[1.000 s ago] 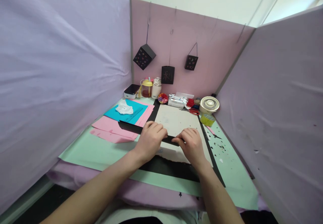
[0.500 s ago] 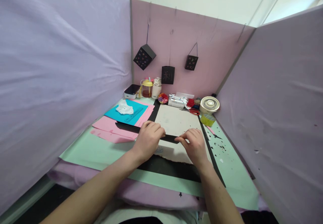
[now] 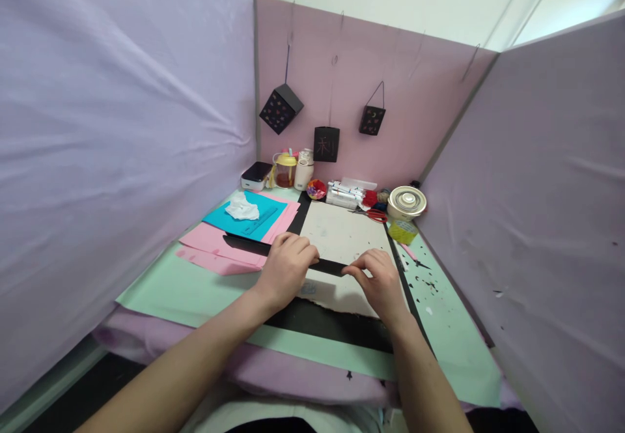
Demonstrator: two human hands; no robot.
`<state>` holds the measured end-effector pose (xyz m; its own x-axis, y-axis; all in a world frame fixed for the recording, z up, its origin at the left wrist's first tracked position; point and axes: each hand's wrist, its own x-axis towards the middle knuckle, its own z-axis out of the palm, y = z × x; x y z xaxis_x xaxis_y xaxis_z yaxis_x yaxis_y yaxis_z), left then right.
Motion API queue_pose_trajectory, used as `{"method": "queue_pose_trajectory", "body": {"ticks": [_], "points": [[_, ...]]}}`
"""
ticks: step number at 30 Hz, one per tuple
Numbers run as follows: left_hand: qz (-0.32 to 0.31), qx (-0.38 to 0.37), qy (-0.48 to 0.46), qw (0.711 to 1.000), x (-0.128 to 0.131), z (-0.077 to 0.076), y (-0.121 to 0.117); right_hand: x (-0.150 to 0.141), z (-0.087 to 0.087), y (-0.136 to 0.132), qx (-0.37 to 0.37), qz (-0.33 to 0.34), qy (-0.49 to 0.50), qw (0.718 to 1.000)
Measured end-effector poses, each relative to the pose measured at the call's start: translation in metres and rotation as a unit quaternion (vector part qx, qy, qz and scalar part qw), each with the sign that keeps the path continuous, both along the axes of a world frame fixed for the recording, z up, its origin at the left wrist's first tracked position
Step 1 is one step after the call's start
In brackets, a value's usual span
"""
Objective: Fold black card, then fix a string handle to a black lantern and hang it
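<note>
A long black paper strip [image 3: 327, 266] lies across a beige board [image 3: 344, 234] that rests on a black mat [image 3: 322, 319]. My left hand [image 3: 286, 270] is curled with its fingers pressed down on the strip's middle. My right hand [image 3: 381, 283] pinches the strip's right end between thumb and fingers. The strip's left end [image 3: 239, 242] reaches over pink paper sheets [image 3: 215, 251].
A teal sheet with a crumpled white tissue [image 3: 241, 208] lies at the left. Along the back wall stand a jar [image 3: 284, 170], markers [image 3: 344, 195], red scissors [image 3: 374, 213], a round tin [image 3: 406, 202] and a yellow tape roll [image 3: 401, 230]. Black scraps [image 3: 424, 280] litter the green table cover.
My right hand has slid a little to the right along the strip and shifted to a pinch at its end. My left hand has stayed on the strip.
</note>
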<state>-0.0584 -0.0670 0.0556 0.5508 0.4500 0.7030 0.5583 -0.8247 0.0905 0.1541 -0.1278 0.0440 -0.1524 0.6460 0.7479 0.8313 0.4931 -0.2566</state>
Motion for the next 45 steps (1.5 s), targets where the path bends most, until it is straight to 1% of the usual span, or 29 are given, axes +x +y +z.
{"method": "queue_pose_trajectory", "body": {"ticks": [3,8,11,14,17,21,23,25,29,32,35,38,42,45], "points": [[0.001,-0.006,0.001,1.000,-0.001,-0.001,0.001,-0.001,-0.003,0.002,-0.010,0.003,-0.002,1.000],[0.011,-0.007,0.010,1.000,0.001,-0.002,0.001,0.003,-0.009,0.007,-0.005,-0.027,-0.024,0.999],[0.026,-0.010,0.025,0.999,0.005,-0.004,0.002,0.005,-0.005,0.006,-0.024,-0.054,-0.058,0.997],[0.036,-0.012,0.038,0.999,0.014,-0.007,0.003,0.000,0.004,0.004,-0.016,-0.088,-0.099,0.991],[0.036,-0.009,0.036,0.999,0.025,-0.008,0.000,-0.010,0.009,0.004,-0.010,-0.087,-0.124,0.988],[0.016,-0.005,0.032,0.999,0.033,-0.006,-0.003,-0.015,0.006,0.004,-0.003,-0.086,-0.123,0.989],[-0.003,-0.010,0.034,0.999,0.031,-0.006,-0.003,-0.010,0.004,0.003,0.002,-0.091,-0.125,0.988],[-0.008,-0.008,0.034,0.999,0.027,-0.006,-0.001,-0.004,0.003,0.001,-0.001,-0.091,-0.125,0.988],[0.002,0.024,0.037,0.999,0.018,-0.004,0.001,0.006,0.004,-0.002,-0.010,-0.077,-0.123,0.989],[-0.002,0.046,0.035,0.998,0.015,-0.003,0.002,0.008,0.006,-0.005,-0.006,-0.071,-0.125,0.990],[-0.007,0.063,0.034,0.997,0.012,-0.003,0.006,0.010,0.009,-0.007,0.000,-0.071,-0.134,0.988],[0.003,0.078,0.036,0.996,0.007,-0.003,0.012,0.016,0.011,-0.010,0.002,-0.070,-0.137,0.988],[0.005,0.091,0.055,0.994,0.003,-0.002,0.014,0.022,0.014,-0.013,0.005,-0.061,-0.141,0.988],[0.001,0.086,0.060,0.995,-0.001,0.000,0.014,0.026,0.016,-0.016,0.009,-0.060,-0.147,0.987]]}}
